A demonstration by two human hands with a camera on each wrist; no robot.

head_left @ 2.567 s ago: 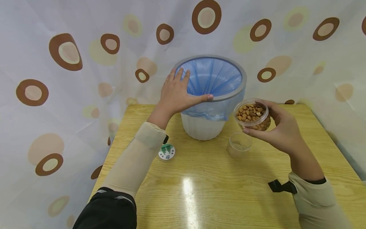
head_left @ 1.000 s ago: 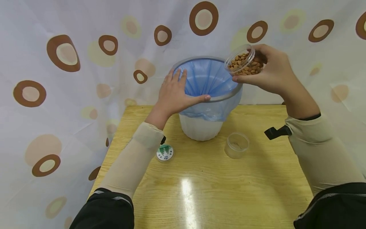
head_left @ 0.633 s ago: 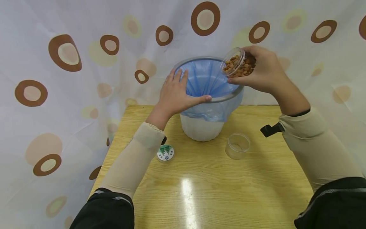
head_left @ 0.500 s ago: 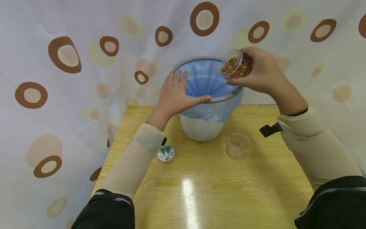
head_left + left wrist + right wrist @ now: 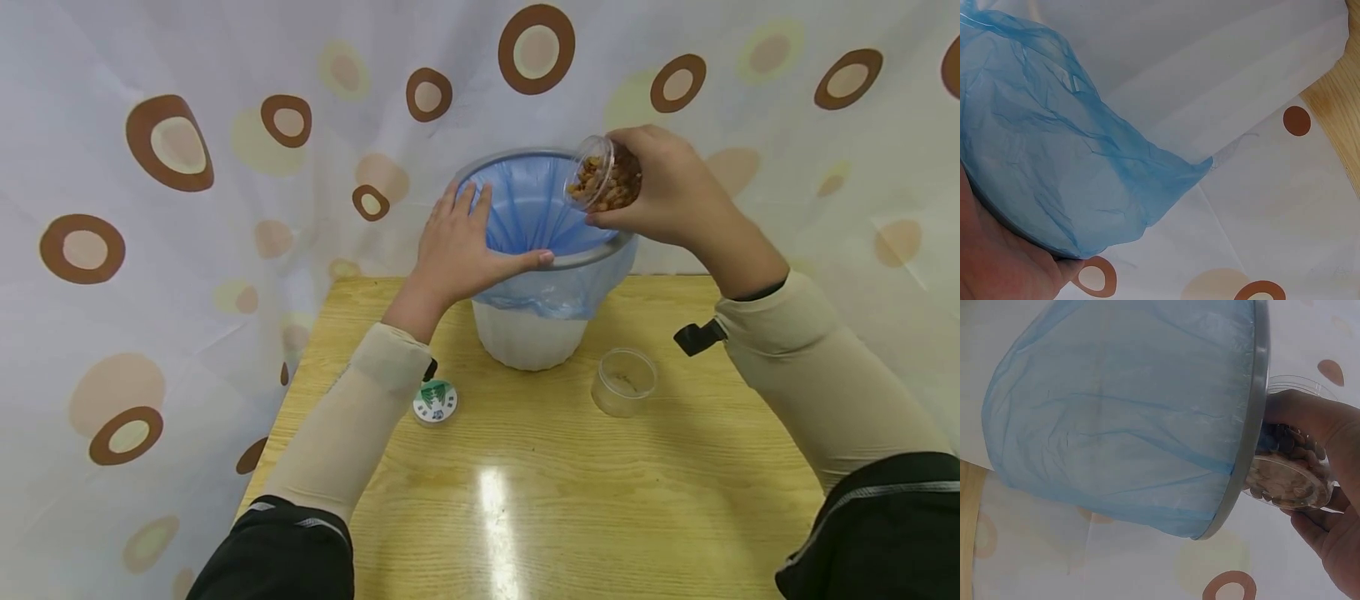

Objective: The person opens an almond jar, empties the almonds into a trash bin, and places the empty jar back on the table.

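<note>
A white bin (image 5: 529,333) with a grey rim and a blue liner bag (image 5: 551,196) stands at the back of the table. My left hand (image 5: 461,250) rests on the bin's left rim, fingers spread, thumb lying along the front. In the left wrist view, part of this hand (image 5: 1004,262) shows against the rim. Over the right side of the bin, my right hand (image 5: 667,183) grips a clear plastic jar (image 5: 592,171) of brown almonds (image 5: 618,183). The jar lies tipped on its side, mouth facing left over the bin. Almonds (image 5: 1291,447) also show through its wall in the right wrist view.
An open clear tub (image 5: 624,387) with a few small bits at its bottom stands on the table (image 5: 585,500), right of the bin. Near my left sleeve lies a round lid (image 5: 435,402) with a green and white label. A patterned curtain (image 5: 262,50) hangs behind.
My right hand has lifted the jar from above the tub up to the bin, moved it left over the rim and tipped it further. My left hand has stayed on the rim.
</note>
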